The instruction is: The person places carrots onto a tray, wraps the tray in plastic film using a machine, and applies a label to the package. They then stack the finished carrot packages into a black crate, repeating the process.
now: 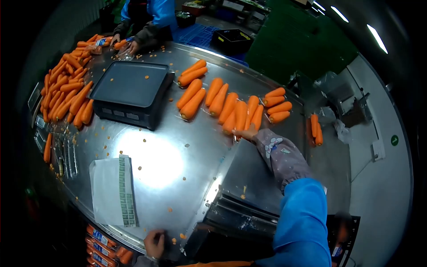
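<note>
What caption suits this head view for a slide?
Right hand reaches carrots on a steel table; left hand near a label sheet.

A round steel counter carries a black scale, a heap of carrots at its left rim, rows of carrots beyond the middle, a sheet of labels near the front edge and scattered orange bits

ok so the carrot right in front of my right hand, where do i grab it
Probably by its near end, coming in from your side and slightly above. The carrot lies lengthwise, pointing back at your right hand, which reaches that end. The neighbouring carrots lie close along both of its sides, so pinching the middle from the side looks cramped.
</note>
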Available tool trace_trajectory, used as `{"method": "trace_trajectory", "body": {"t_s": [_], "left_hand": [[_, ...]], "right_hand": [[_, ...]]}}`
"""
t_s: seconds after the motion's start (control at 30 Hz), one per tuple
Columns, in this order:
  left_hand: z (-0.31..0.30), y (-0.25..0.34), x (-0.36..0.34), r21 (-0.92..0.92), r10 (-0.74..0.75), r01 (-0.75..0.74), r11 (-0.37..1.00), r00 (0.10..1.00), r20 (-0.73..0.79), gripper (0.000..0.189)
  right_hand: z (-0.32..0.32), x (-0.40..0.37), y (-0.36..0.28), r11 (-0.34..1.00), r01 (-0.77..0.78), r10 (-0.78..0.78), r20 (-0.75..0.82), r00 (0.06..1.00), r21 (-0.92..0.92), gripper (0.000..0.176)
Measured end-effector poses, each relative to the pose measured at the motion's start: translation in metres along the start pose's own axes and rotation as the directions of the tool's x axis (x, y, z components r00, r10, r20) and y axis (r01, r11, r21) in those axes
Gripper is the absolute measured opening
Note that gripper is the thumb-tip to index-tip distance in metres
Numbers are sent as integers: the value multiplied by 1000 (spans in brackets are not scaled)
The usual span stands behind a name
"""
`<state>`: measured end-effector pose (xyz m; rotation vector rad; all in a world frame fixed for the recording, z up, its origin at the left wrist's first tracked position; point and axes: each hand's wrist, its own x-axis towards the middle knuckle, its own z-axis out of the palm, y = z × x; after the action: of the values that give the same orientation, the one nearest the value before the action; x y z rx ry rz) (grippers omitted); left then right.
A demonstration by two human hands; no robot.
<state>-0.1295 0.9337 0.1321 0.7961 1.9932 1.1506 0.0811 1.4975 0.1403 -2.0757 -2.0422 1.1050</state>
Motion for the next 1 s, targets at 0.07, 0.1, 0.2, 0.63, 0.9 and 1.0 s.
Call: {"method": "trace_trajectory", "body": {"t_s": [0.07,0.1,0.2,0.63,0.9,1.0], "left_hand": [[5,-30,0,-18,0,0,1000,1000,5,14],[7,-20,0,-73,-95,97,993,995,35,14],[3,2,0,91,-59,53,994,996,66,14],[-12,-19,-16,-87,-156,158,984,987,26,10],[9,175,46,118,461,-475,872,878,131,10],[73,255,67,-17,768,-809,588,551,328,43]], "right_hand": [[-7,-24,-25,978,79,-85,23,996,193,120],[6,3,-10,996,27,-19,-101,995,85,121],[-4,-37,-38,983,-8,26,-93,995,185,117],[-108,-46,-6,903,381,-412,145,900,201,97],[-185,-261,48,591,718,-695,222,684,-368,98],[-161,-306,88,573,694,-642,288,711,-435,96]]}}
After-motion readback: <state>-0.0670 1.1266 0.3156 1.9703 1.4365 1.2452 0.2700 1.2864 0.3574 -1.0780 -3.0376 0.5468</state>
